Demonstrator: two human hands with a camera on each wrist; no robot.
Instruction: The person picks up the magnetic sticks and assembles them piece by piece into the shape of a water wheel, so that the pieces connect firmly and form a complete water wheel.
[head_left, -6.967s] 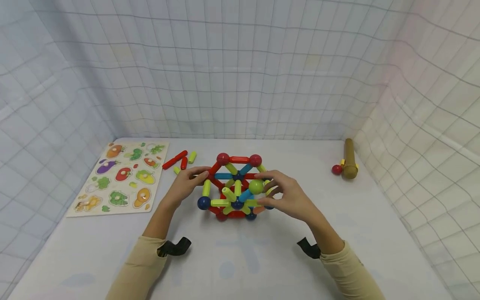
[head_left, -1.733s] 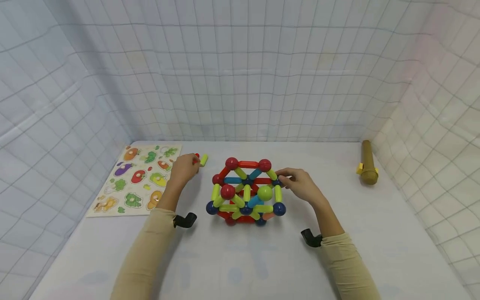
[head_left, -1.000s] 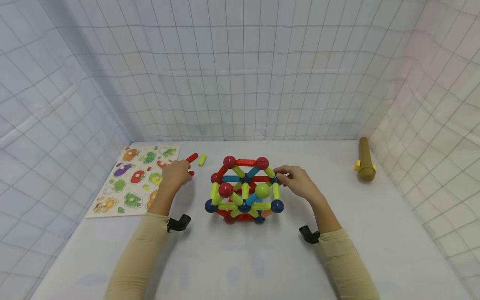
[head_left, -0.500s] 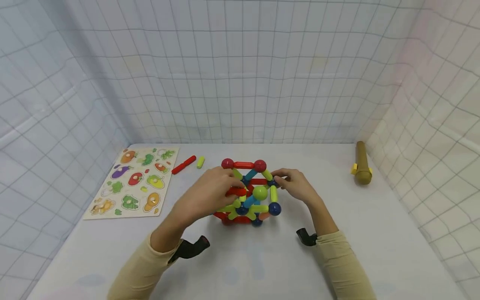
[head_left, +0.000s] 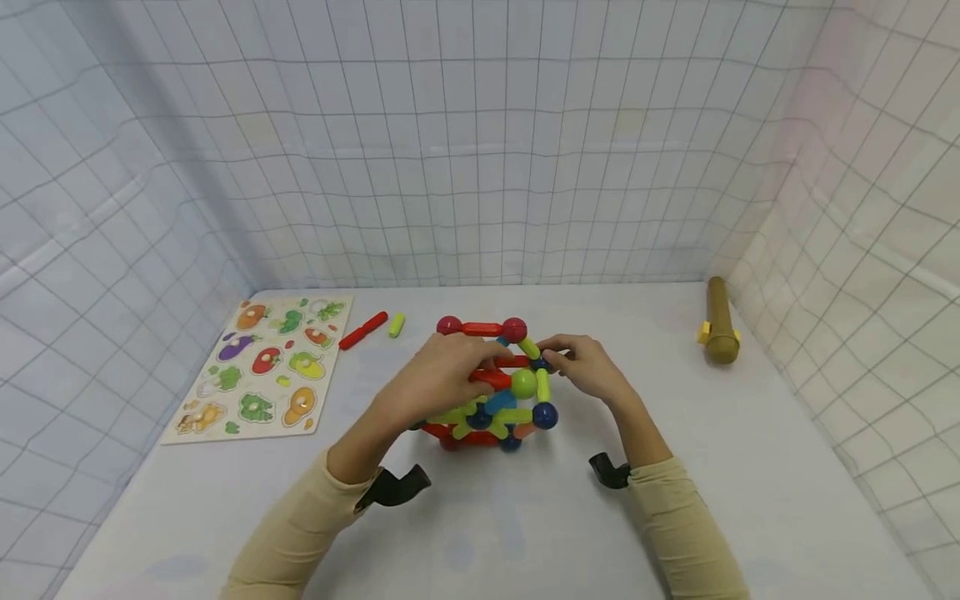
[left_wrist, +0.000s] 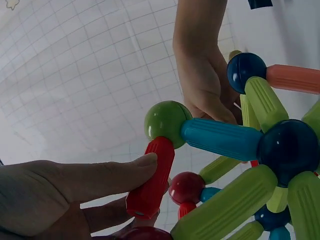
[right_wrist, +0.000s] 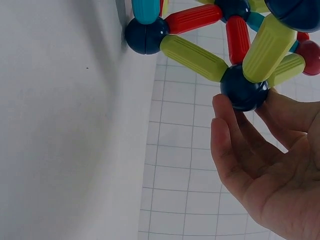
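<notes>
A framework of magnetic rods and balls [head_left: 482,329] stands on the table in front of me. My left hand [head_left: 438,382] reaches over its left side and pinches a short red rod [left_wrist: 152,177] between thumb and fingers. One end of that rod meets the lime green ball [left_wrist: 165,124], which sits on a blue rod [left_wrist: 220,137]. Just below the rod's other end, a dark red ball [left_wrist: 145,234] shows in the left wrist view; the hand covers it in the head view. My right hand [head_left: 594,371] grips a dark blue ball [right_wrist: 244,90] at the framework's right corner with its fingertips.
On the left lies a vegetable puzzle board [head_left: 262,367]. Beside it are a red stick [head_left: 363,331] and a short lime rod [head_left: 397,325]. A brown cylinder [head_left: 720,325] with yellow bits lies far right. Grid-patterned cloth [head_left: 480,167] walls the table's back and sides.
A red ball was added at the front, and the one by the brown cylinder is gone. My left hand has brought a short red rod from the left to the green ball. Right hand stays at the corner.
</notes>
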